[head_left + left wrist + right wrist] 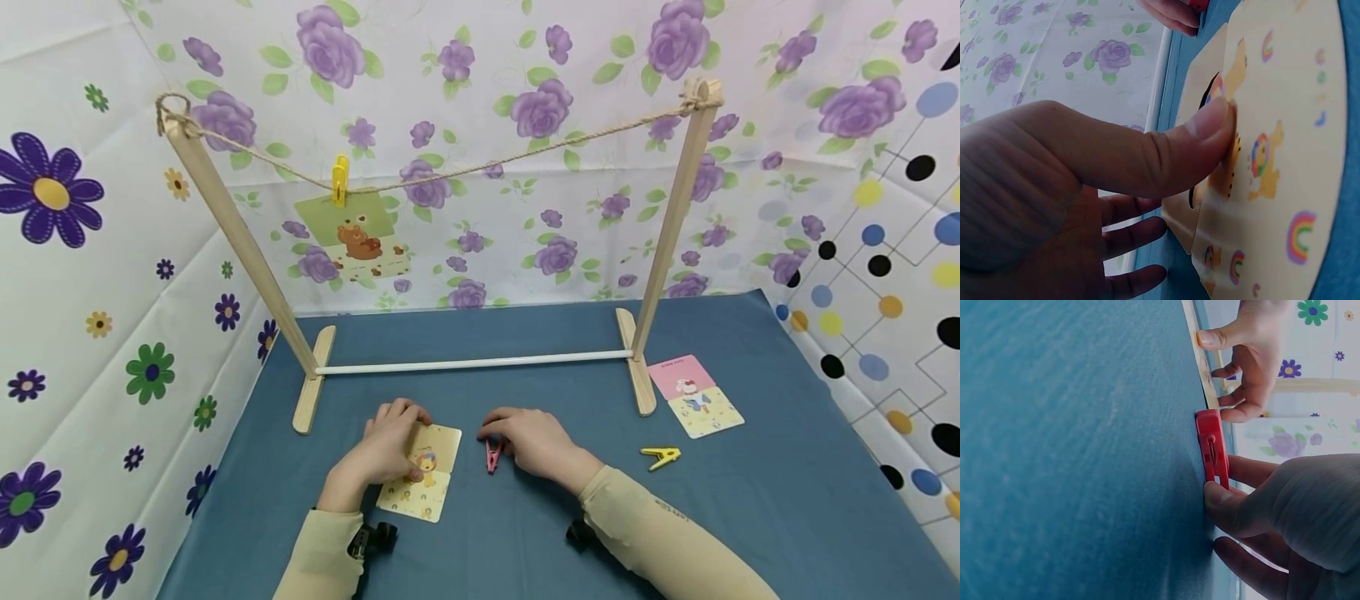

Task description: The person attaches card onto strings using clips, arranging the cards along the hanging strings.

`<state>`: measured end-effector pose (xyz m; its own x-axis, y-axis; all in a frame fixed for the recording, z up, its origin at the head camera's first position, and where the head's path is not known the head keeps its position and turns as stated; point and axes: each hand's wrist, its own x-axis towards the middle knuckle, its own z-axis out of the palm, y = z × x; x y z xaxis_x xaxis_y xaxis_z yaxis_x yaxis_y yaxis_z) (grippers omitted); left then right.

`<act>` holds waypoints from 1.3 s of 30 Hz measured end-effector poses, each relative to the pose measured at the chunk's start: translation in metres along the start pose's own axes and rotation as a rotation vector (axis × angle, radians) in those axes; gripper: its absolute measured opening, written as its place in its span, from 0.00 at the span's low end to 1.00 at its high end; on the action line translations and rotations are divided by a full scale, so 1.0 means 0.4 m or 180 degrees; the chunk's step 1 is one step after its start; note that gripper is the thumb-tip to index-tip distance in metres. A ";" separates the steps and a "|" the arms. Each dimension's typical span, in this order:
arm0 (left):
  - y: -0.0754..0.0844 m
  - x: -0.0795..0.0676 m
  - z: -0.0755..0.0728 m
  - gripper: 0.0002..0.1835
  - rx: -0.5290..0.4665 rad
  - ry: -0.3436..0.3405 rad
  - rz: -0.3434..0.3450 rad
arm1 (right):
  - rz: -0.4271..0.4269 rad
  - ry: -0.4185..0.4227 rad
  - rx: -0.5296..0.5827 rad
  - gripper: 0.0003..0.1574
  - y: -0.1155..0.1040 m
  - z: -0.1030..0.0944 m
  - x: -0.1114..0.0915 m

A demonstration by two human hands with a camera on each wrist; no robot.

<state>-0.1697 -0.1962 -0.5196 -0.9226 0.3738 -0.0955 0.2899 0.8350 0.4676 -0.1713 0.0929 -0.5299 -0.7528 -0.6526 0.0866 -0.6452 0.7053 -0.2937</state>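
A yellow folded card (438, 495) with lion and rainbow pictures lies on the blue cloth. My left hand (386, 447) holds it by the left side, thumb on its printed face and fingers at its edge, as the left wrist view shows. Right of the card, my right hand (534, 440) pinches a red clothespin (1211, 447) between thumb and index finger, close to the cloth. A green bear card (367, 225) hangs from the rope (480, 169) under a yellow clothespin (340, 180).
Two wooden posts (240, 242) carry the rope, with a white rod (472, 364) joining their feet. At the right lie a pink-and-yellow card (705, 410) and a yellow clothespin (662, 457). Flowered cloth (480, 258) stands behind.
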 end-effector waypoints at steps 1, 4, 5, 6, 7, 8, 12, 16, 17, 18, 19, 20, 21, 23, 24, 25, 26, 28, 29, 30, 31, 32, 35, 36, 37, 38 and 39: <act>0.001 0.000 -0.001 0.40 0.0001 0.0000 -0.0007 | -0.0007 -0.0002 0.0002 0.31 0.000 0.000 0.000; 0.005 -0.001 -0.004 0.41 -0.0024 -0.0007 -0.0034 | -0.0040 -0.0001 0.0000 0.30 0.001 0.000 0.001; 0.006 -0.001 -0.005 0.41 -0.0040 -0.0010 -0.0044 | -0.0052 0.0000 -0.0003 0.30 0.001 -0.001 0.002; 0.007 -0.001 -0.006 0.41 -0.0055 -0.0014 -0.0055 | -0.0069 0.0003 -0.0005 0.30 0.001 -0.001 0.003; 0.009 -0.001 -0.008 0.41 -0.0072 -0.0020 -0.0066 | -0.0084 0.0008 -0.0012 0.30 0.002 -0.002 0.003; 0.011 -0.001 -0.009 0.41 -0.0084 -0.0025 -0.0077 | -0.0097 0.0013 -0.0021 0.30 0.003 -0.002 0.004; 0.013 0.001 -0.010 0.41 -0.0091 -0.0041 -0.0102 | -0.0195 0.0057 -0.0090 0.27 0.012 0.001 0.008; 0.013 -0.001 -0.008 0.42 -0.0036 -0.0044 -0.0113 | -0.0380 0.0093 -0.0156 0.22 0.024 0.004 0.007; 0.014 -0.002 -0.008 0.43 -0.0013 -0.0038 -0.0118 | -0.0436 0.0094 -0.0160 0.21 0.026 0.005 0.007; 0.015 -0.004 -0.008 0.43 0.0022 -0.0031 -0.0125 | -0.0485 0.0085 -0.0149 0.20 0.028 0.004 0.006; 0.017 -0.006 -0.009 0.44 0.0050 -0.0020 -0.0131 | -0.0526 0.0068 -0.0137 0.20 0.028 0.003 0.004; 0.018 -0.008 -0.010 0.45 0.0076 -0.0004 -0.0137 | -0.0562 0.0050 -0.0121 0.20 0.029 0.001 0.003; 0.020 -0.010 -0.011 0.45 0.0099 0.0008 -0.0144 | -0.0595 0.0038 -0.0100 0.20 0.029 0.001 0.002; 0.023 -0.014 -0.012 0.47 0.0113 0.0031 -0.0151 | -0.0623 0.0014 -0.0042 0.21 0.029 -0.002 -0.001; 0.024 -0.016 -0.012 0.47 0.0099 0.0041 -0.0149 | -0.0619 0.0006 -0.0007 0.21 0.028 -0.005 -0.003; 0.025 -0.017 -0.012 0.48 0.0072 0.0052 -0.0142 | -0.0604 -0.0004 0.0028 0.21 0.027 -0.007 -0.004; 0.027 -0.018 -0.012 0.48 0.0029 0.0046 -0.0139 | -0.0580 -0.0013 0.0075 0.21 0.027 -0.009 -0.006; 0.029 -0.020 -0.011 0.50 -0.0099 0.0037 -0.0126 | -0.0519 -0.0026 0.0204 0.21 0.026 -0.015 -0.010; 0.030 -0.022 -0.011 0.50 -0.0186 0.0034 -0.0129 | -0.0491 -0.0034 0.0272 0.21 0.025 -0.018 -0.013; 0.031 -0.023 -0.010 0.51 -0.0287 0.0023 -0.0142 | -0.0466 -0.0041 0.0338 0.20 0.025 -0.021 -0.015; 0.031 -0.025 -0.010 0.51 -0.0380 0.0020 -0.0168 | -0.0446 -0.0046 0.0403 0.20 0.026 -0.022 -0.017; 0.030 -0.026 -0.009 0.52 -0.0465 0.0018 -0.0201 | -0.0432 -0.0043 0.0467 0.20 0.026 -0.024 -0.019; 0.026 -0.030 -0.006 0.55 -0.0661 0.0055 -0.0302 | -0.0401 -0.0016 0.0619 0.19 0.030 -0.028 -0.025; 0.024 -0.031 -0.005 0.56 -0.0691 0.0069 -0.0335 | -0.0383 -0.0005 0.0659 0.18 0.032 -0.028 -0.027; 0.021 -0.031 -0.004 0.57 -0.0702 0.0084 -0.0362 | -0.0364 0.0004 0.0700 0.18 0.033 -0.029 -0.029; 0.018 -0.032 -0.003 0.58 -0.0713 0.0098 -0.0378 | -0.0342 0.0009 0.0734 0.18 0.035 -0.029 -0.031; 0.016 -0.033 -0.001 0.59 -0.0715 0.0117 -0.0395 | -0.0318 0.0013 0.0767 0.18 0.036 -0.029 -0.033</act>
<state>-0.1559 -0.1960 -0.5151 -0.9574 0.2557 -0.1341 0.1140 0.7615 0.6381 -0.1723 0.1149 -0.5243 -0.6878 -0.7141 0.1302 -0.6670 0.5509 -0.5017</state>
